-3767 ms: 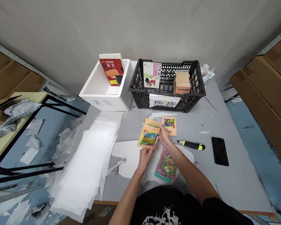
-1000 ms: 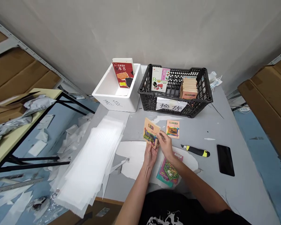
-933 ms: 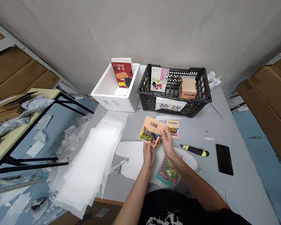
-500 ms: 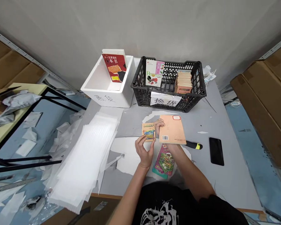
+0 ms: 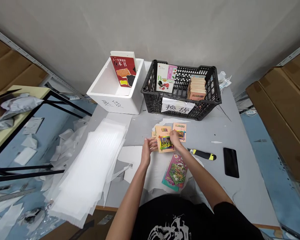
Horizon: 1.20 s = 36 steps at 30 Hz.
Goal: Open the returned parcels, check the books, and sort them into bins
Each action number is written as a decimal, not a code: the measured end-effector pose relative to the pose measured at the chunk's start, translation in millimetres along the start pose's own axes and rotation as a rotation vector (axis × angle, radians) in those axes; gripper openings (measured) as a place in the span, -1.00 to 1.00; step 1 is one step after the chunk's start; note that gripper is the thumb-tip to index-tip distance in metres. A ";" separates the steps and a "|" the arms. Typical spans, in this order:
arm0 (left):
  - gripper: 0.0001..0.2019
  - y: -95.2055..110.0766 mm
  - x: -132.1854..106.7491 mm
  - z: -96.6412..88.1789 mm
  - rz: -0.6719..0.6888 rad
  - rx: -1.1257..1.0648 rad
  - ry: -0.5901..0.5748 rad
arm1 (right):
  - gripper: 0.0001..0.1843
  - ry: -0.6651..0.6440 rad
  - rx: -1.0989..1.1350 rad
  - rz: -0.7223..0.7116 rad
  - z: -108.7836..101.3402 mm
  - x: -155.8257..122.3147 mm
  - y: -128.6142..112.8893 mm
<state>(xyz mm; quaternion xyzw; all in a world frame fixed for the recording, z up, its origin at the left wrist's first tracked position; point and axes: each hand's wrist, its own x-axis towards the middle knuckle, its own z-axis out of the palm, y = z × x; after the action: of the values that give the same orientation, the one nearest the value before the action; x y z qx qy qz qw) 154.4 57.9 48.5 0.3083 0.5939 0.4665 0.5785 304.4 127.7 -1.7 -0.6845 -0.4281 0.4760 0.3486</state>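
Observation:
My right hand [image 5: 175, 138] grips the right edge of a peach-coloured paperback [image 5: 165, 139], whose cover has a bright picture framed in rainbow colours. Under its left side, the corner of a similar book [image 5: 153, 134] shows. My left hand [image 5: 148, 146] lies close by, its outstretched fingers against that lower book. To the right, a third peach book [image 5: 180, 131] lies flat on the grey tabletop [image 5: 145, 125]. Below my wrists lies a pink and green picture book [image 5: 175, 170], with another teal-edged book partly hidden beneath it.
A black plastic crate [image 5: 150, 96] holds books and a stack of small paperbacks. A white foam box [image 5: 115, 106] holds a red book. A yellow-and-black utility knife [image 5: 202, 154] and a black phone [image 5: 231, 162] lie right. White foam sheets [image 5: 87, 170] spread left.
The large peach book in my right hand has turned over, its barcoded back replaced by its picture cover. It now overlaps the small book, and my left hand has shifted left.

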 end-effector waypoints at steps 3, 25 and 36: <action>-0.52 -29.0 37.6 -9.1 -0.087 0.373 0.029 | -0.85 0.048 -0.149 0.055 24.0 3.6 15.1; -0.81 -94.3 75.0 -1.4 0.050 0.874 0.188 | -0.58 0.038 -0.518 -0.076 53.8 3.1 46.3; -0.57 -76.7 71.2 25.7 0.254 0.786 0.156 | -0.22 0.233 -0.733 0.390 -68.2 44.7 55.3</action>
<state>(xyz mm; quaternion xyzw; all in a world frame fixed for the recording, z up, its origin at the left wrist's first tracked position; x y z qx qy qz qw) 182.8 98.7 -47.1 0.5400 0.7261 0.2937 0.3080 391.4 142.4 -45.8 -0.8803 -0.3894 0.2690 0.0320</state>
